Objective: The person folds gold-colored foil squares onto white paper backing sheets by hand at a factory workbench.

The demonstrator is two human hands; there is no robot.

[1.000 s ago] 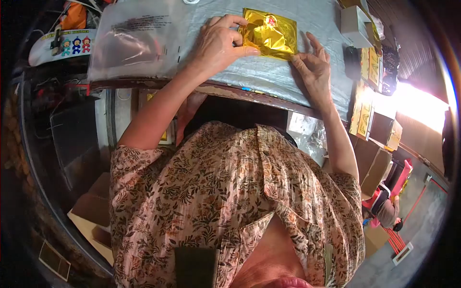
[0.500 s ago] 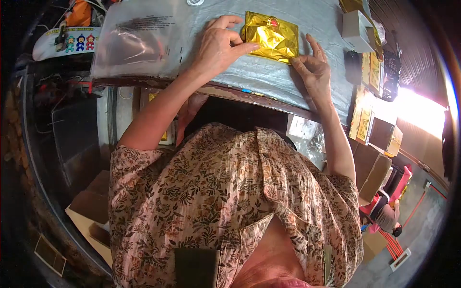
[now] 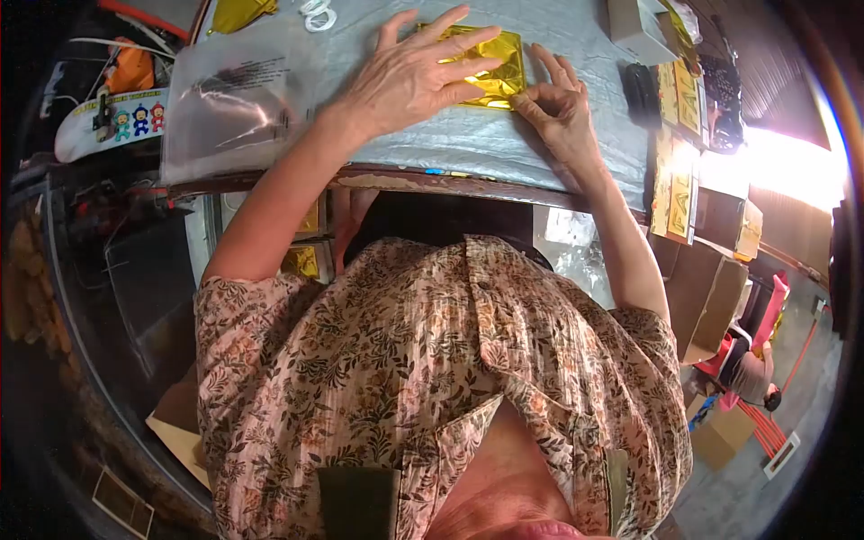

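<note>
A shiny gold foil packet (image 3: pixel 510 56) lies flat on the grey sheet-covered table (image 3: pixel 432 144), near the top of the view. Over its left and middle part my left hand (image 3: pixel 409 79) is spread, fingers stretched apart and hiding much of the foil. At the packet's lower right corner, my right hand (image 3: pixel 562 117) pinches the edge between thumb and index finger, its other fingers raised. A clear plastic bag (image 3: pixel 216 121) with small printed text lies to the left of my left hand.
A white coil of string (image 3: pixel 317 13) and more gold foil (image 3: pixel 238 13) lie at the table's far left. A white box (image 3: pixel 635 27), a dark object (image 3: pixel 640 94) and yellow printed boxes (image 3: pixel 673 184) line the right side. Another person (image 3: pixel 751 369) is in the background at right.
My left hand has opened and spread flat across the packet. My right thumb and finger have closed on its corner. The view has shifted slightly.
</note>
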